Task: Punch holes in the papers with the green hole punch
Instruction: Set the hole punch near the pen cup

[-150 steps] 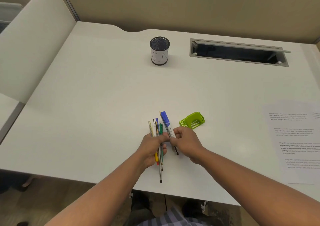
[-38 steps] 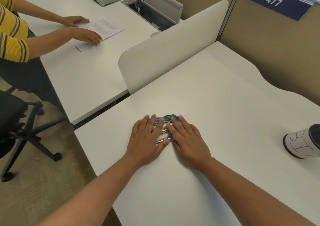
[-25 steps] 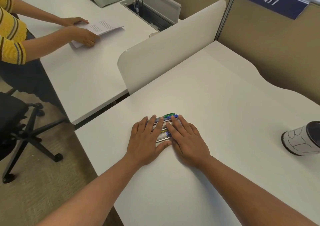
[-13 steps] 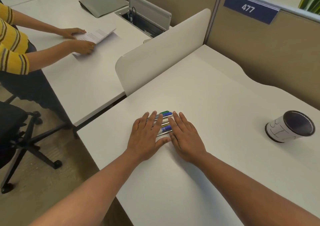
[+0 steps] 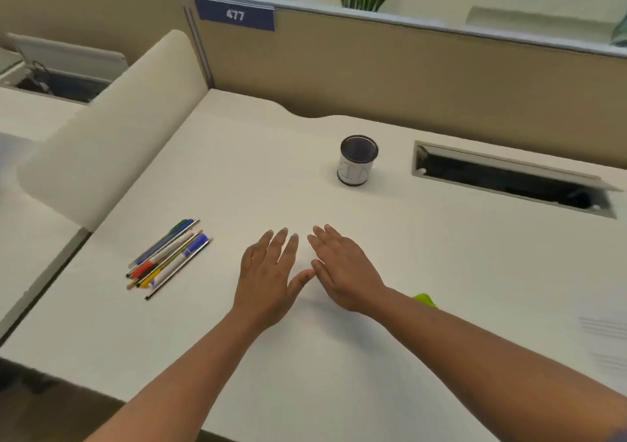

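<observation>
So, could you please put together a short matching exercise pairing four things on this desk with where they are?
Things:
1. pens
2. pen cup
3. green hole punch
4. papers

Places:
A. at the desk's right edge, blurred
B. upright near the back of the desk, left of the cable hatch
C. mostly hidden behind the right forearm
D. lying in a bundle near the left divider

Pairs: 1-D, 2-B, 3-C, 4-A

Both the left hand and the right hand are flat, with straight fingers, and hold nothing.

Bright even light, motion-blurred edges
</observation>
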{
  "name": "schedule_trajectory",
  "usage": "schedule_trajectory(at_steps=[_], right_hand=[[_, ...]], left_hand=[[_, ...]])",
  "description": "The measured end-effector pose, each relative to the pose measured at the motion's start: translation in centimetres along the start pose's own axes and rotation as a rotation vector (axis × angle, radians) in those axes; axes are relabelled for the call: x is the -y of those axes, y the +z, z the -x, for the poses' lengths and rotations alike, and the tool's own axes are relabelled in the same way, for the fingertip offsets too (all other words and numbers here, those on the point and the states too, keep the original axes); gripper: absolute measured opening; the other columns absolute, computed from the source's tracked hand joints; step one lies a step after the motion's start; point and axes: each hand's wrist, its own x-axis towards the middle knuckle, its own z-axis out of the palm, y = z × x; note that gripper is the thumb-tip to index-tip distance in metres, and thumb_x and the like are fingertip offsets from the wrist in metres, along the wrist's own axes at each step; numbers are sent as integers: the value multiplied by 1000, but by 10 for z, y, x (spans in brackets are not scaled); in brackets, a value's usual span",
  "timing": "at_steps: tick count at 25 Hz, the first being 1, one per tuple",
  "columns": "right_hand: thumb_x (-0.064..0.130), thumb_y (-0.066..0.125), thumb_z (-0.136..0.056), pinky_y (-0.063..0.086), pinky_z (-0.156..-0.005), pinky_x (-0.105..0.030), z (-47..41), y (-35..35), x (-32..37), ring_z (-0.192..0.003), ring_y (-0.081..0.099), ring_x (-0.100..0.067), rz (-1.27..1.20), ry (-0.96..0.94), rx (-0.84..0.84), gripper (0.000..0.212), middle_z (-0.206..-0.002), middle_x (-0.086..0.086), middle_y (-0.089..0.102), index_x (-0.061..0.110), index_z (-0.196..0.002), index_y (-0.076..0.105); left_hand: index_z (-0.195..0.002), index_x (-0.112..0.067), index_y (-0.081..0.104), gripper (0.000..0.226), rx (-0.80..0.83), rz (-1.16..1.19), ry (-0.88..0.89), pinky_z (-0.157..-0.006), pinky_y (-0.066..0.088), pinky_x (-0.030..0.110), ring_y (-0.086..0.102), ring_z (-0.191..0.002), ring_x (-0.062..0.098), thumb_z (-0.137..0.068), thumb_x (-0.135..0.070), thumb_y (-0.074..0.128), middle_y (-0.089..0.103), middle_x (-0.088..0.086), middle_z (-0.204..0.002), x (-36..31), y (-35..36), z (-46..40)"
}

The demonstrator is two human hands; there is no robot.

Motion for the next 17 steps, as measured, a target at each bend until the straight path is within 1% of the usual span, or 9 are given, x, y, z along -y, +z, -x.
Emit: schedule_trajectory(at_steps=[2,5,7,9,11,13,15,17], right_hand=[[30,38,-107,19,-121,-39,37,-13,-26,-154,19,-23,-10,86,-32,50,-164,-6,31,13,-154,37],[24,43,-104,24,-118,-37,92,-28,-62,-148,33,-25,-58,253,-75,47,-158,-6,44,14,-150,46],[21,43,-102,31,-115,-36,124,-33,-81,-141,42,-25,-119,368,-93,46,-154,-4,47,16,-147,48],[16,44,-101,36,-114,-36,150,-34,-96,-138,45,-23,-190,459,-94,46,-154,-2,47,17,-147,47],[14,47,-101,34,-115,-33,167,-33,-103,-140,43,-21,-246,509,-72,47,-154,-2,45,15,-148,46],[15,54,-99,33,-116,-32,177,-31,-106,-140,43,-20,-285,516,-30,51,-154,-3,45,14,-149,44],[17,60,-95,33,-115,-32,182,-26,-107,-138,43,-21,-277,497,1,57,-153,-2,45,16,-149,43],[19,63,-92,34,-113,-32,182,-23,-108,-136,44,-23,-247,489,3,61,-153,0,45,18,-150,42]], left_hand=[[-155,-18,39,80,19,37,75,-119,23,48,27,-153,31,-97,-70,22,34,6,-164,-39,10,-4],[-157,-22,35,81,133,80,167,-121,15,42,19,-155,26,-95,-73,23,28,2,-167,-89,27,-9],[-155,-24,38,78,219,103,209,-121,17,40,21,-153,23,-94,-73,35,31,-1,-165,-114,39,-11],[-149,-25,45,76,313,156,195,-118,24,38,30,-148,21,-90,-72,49,38,-3,-160,-134,50,-9],[-142,-24,53,76,388,255,123,-110,35,35,43,-137,20,-82,-69,64,48,-5,-150,-147,57,-5],[-128,-21,60,71,402,348,62,-99,44,34,53,-121,21,-74,-65,75,58,-4,-131,-156,63,0],[-111,-21,64,57,375,392,55,-89,47,33,55,-107,20,-70,-59,79,62,-5,-111,-162,69,2],[-100,-23,65,44,359,414,47,-82,47,31,55,-99,18,-70,-51,81,61,-7,-100,-167,72,3]])
